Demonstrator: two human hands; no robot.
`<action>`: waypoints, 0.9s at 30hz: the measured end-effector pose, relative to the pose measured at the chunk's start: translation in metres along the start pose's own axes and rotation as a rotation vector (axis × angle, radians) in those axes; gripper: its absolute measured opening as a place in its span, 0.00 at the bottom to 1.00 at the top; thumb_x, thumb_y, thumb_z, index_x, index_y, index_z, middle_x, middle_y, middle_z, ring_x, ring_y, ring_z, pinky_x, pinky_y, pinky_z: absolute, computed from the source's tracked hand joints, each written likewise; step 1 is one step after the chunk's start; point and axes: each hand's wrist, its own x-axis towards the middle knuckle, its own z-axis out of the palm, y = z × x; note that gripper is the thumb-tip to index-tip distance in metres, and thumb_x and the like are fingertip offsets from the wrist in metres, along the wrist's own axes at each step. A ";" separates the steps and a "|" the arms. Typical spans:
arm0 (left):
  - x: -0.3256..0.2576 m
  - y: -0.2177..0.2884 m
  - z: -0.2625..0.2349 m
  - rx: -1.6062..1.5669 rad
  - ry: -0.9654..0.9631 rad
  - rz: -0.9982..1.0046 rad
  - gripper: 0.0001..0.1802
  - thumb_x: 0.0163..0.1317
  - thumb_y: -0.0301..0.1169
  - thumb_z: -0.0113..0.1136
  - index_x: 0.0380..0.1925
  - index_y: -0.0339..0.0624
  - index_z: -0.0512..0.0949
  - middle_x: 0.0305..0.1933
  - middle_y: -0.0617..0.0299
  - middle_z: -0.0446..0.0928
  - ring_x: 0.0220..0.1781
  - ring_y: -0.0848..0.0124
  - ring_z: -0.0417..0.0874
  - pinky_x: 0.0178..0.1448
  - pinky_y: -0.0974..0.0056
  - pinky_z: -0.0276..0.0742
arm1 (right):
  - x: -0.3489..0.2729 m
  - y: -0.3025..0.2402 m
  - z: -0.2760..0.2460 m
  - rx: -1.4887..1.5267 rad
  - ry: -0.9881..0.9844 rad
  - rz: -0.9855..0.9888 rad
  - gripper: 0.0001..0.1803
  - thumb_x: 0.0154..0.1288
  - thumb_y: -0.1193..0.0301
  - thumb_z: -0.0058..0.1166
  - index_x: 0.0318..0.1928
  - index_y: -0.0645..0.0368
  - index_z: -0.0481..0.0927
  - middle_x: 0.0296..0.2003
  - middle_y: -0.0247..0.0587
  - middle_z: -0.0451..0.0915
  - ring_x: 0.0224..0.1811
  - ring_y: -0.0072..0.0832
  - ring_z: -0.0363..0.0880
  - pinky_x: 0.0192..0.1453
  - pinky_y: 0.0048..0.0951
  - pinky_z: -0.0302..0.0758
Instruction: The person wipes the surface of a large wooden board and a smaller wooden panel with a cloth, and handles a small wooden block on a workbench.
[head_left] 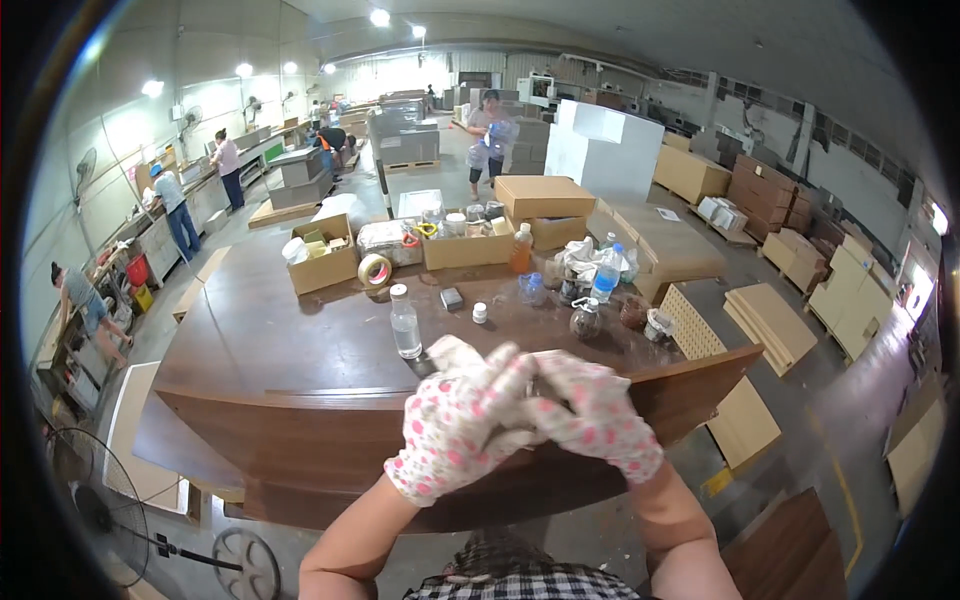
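Note:
Both my hands wear white gloves with pink dots and meet above the near edge of a dark brown wooden panel (330, 450). The fingers of my left hand (450, 425) are bent and pressed toward the other hand. My right hand (597, 412) is curled inward, its fingertips against the left glove. Whatever lies between them, if anything, is hidden by the gloves. Just beyond the left glove stands a clear bottle with a white cap (404, 325). A small white bottle (480, 313) and a small dark grey block (452, 299) sit farther back on the brown tabletop (260, 330).
Along the table's far side are open cardboard boxes (468, 252), a tape roll (375, 270), an orange bottle (521, 248) and a blue-labelled water bottle (606, 275). A fan (95, 505) stands at lower left. Several people work beyond; one (490, 140) faces this way.

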 end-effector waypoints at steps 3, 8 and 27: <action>0.008 0.009 0.019 0.250 -0.052 0.049 0.36 0.46 0.49 0.66 0.58 0.54 0.70 0.44 0.62 0.76 0.36 0.67 0.80 0.36 0.60 0.73 | -0.048 0.046 -0.012 -0.225 0.316 0.140 0.20 0.62 0.66 0.50 0.53 0.61 0.74 0.45 0.47 0.80 0.43 0.39 0.81 0.50 0.41 0.74; 0.031 0.046 0.042 0.152 0.048 0.076 0.27 0.51 0.49 0.63 0.51 0.54 0.74 0.39 0.62 0.75 0.38 0.65 0.79 0.37 0.61 0.76 | -0.066 0.045 -0.007 -0.605 0.424 0.065 0.13 0.62 0.64 0.50 0.41 0.58 0.80 0.33 0.40 0.82 0.34 0.37 0.80 0.41 0.37 0.72; -0.110 -0.069 -0.050 0.687 0.526 -0.341 0.09 0.61 0.31 0.50 0.40 0.44 0.75 0.46 0.59 0.77 0.55 0.56 0.74 0.69 0.43 0.53 | -0.067 0.051 -0.010 -0.370 0.368 0.171 0.20 0.71 0.61 0.36 0.43 0.58 0.81 0.24 0.34 0.79 0.27 0.30 0.77 0.36 0.31 0.68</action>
